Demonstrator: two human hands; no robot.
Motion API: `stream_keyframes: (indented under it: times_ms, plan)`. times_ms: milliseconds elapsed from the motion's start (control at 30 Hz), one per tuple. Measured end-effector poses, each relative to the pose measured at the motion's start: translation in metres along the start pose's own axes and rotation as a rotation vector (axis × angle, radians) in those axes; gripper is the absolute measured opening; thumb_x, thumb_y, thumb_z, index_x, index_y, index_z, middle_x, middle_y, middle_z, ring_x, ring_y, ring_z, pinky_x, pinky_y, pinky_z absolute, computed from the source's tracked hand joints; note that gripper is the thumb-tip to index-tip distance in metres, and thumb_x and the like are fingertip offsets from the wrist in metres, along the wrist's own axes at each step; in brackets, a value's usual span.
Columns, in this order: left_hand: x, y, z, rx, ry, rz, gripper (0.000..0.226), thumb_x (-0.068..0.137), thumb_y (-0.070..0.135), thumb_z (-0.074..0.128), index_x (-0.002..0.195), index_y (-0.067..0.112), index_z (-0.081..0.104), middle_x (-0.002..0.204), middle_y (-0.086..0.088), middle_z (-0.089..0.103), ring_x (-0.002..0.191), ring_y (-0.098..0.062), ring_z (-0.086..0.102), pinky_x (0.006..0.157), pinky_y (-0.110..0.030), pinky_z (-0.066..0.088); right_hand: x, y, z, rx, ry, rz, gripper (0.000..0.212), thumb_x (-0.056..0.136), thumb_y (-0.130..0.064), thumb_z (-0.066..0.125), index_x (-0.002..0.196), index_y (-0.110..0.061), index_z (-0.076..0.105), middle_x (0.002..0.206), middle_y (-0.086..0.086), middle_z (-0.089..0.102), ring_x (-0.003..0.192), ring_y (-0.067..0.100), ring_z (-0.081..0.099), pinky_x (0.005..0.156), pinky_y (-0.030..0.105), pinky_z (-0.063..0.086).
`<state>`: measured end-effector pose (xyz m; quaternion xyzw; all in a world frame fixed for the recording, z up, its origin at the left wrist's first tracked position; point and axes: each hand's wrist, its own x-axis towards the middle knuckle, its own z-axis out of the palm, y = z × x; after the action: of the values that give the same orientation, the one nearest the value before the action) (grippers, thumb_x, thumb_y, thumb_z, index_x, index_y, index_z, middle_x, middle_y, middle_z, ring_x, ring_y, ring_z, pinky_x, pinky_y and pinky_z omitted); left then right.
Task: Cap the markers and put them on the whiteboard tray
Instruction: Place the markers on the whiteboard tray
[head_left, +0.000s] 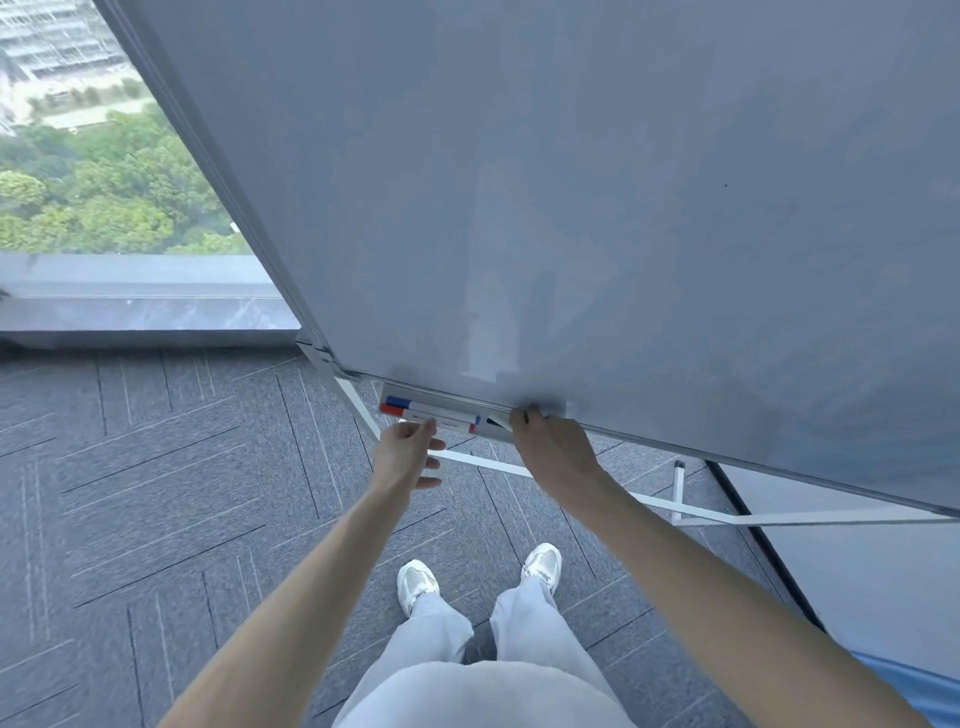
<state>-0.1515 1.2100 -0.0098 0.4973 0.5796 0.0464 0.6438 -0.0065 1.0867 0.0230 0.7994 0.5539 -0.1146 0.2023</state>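
Whiteboard tray (400, 391) is rigid and carries the red marker (428, 418) and blue marker (431, 406), both capped, light, slick plastic; pinch mid-barrel. Left hand (408, 449) is loosely open, touching red. Right hand (550, 447) curls over a dark marker (497, 422); grip unclear.

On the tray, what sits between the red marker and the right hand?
Head view: only a black marker, reaching under the right hand, beyond the red marker on the tray.

Right hand (553, 447) hides perhaps a black marker (497, 422).
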Motion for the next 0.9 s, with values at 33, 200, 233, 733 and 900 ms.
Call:
stream_keyframes:
  times_ms: [33,200,233,733,900]
  plan:
    - [-0.002,-0.001,0.002,0.039,-0.014,0.026,0.026,0.099,0.028,0.054,0.111,0.007,0.063,0.091,-0.001,0.069,0.069,-0.015,0.062,0.042,-0.023,0.051,0.001,-0.001,-0.001,-0.006,-0.005,-0.004,0.049,0.074,0.0,0.073,0.12,-0.002,0.054,0.101,0.01,0.067,0.078,0.025,0.07,0.052,0.032,0.042]
    - [-0.009,-0.001,0.01,0.154,-0.071,0.122,0.016,0.098,0.022,0.053,0.105,0.011,0.063,0.088,-0.002,0.07,0.063,-0.013,0.06,0.041,-0.024,0.048,0.004,-0.007,0.001,-0.119,-0.035,0.019,0.051,0.065,-0.004,0.078,0.112,-0.005,0.06,0.096,0.007,0.069,0.072,0.019,0.071,0.051,0.027,0.049]
    - [-0.01,-0.001,0.012,0.169,-0.081,0.135,0.016,0.098,0.022,0.054,0.103,0.011,0.064,0.088,-0.002,0.071,0.062,-0.013,0.059,0.04,-0.023,0.048,0.006,-0.008,0.004,-0.126,-0.036,0.016,0.05,0.06,-0.007,0.081,0.107,-0.008,0.063,0.09,0.004,0.069,0.066,0.017,0.07,0.047,0.025,0.047]
    - [-0.017,-0.002,0.023,0.342,-0.216,0.168,0.017,0.095,0.024,0.053,0.104,0.013,0.063,0.088,0.0,0.072,0.06,-0.012,0.057,0.039,-0.023,0.044,0.009,-0.009,-0.002,-0.126,-0.076,-0.036,0.049,0.071,0.001,0.069,0.118,-0.003,0.054,0.103,0.011,0.063,0.074,0.021,0.07,0.054,0.029,0.055]
    - [-0.017,-0.001,0.026,0.324,-0.213,0.176,0.013,0.095,0.022,0.054,0.1,0.014,0.063,0.085,0.001,0.072,0.057,-0.013,0.054,0.039,-0.024,0.042,0.008,-0.007,-0.002,-0.122,-0.099,-0.042,0.051,0.069,0.002,0.071,0.118,-0.001,0.055,0.104,0.013,0.063,0.074,0.023,0.069,0.056,0.03,0.054]
